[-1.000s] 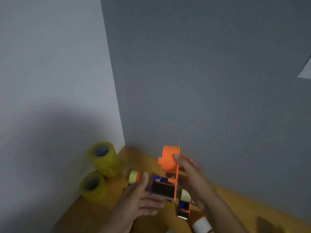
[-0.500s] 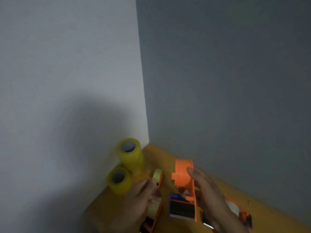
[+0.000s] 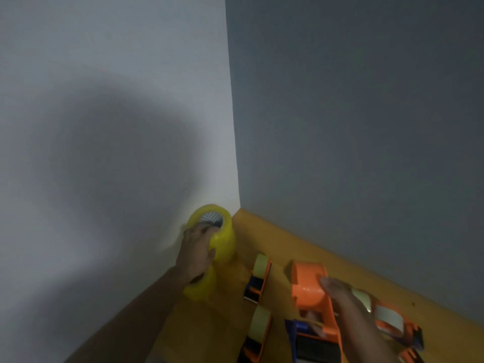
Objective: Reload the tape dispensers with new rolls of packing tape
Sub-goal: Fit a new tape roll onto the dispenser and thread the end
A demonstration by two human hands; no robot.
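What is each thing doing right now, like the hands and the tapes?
Left hand: gripping the top yellow roll.
Top yellow roll: upright in the corner, held.
Lower yellow roll: on the table, partly hidden.
Right hand: holding the orange dispenser.
Orange dispenser: spool empty.
Two small dispensers: lying on the table, untouched.

The left hand (image 3: 196, 254) covers the near side of the upper yellow tape roll (image 3: 220, 239) and most of the lower yellow roll (image 3: 200, 288) (only its bottom curve shows). The right hand (image 3: 345, 307) hides part of the orange dispenser (image 3: 310, 286), so its grip there cannot be judged. Dispensers (image 3: 255, 344) at the surface's near edge are cut off by the picture's bottom edge, and everything is blurred.
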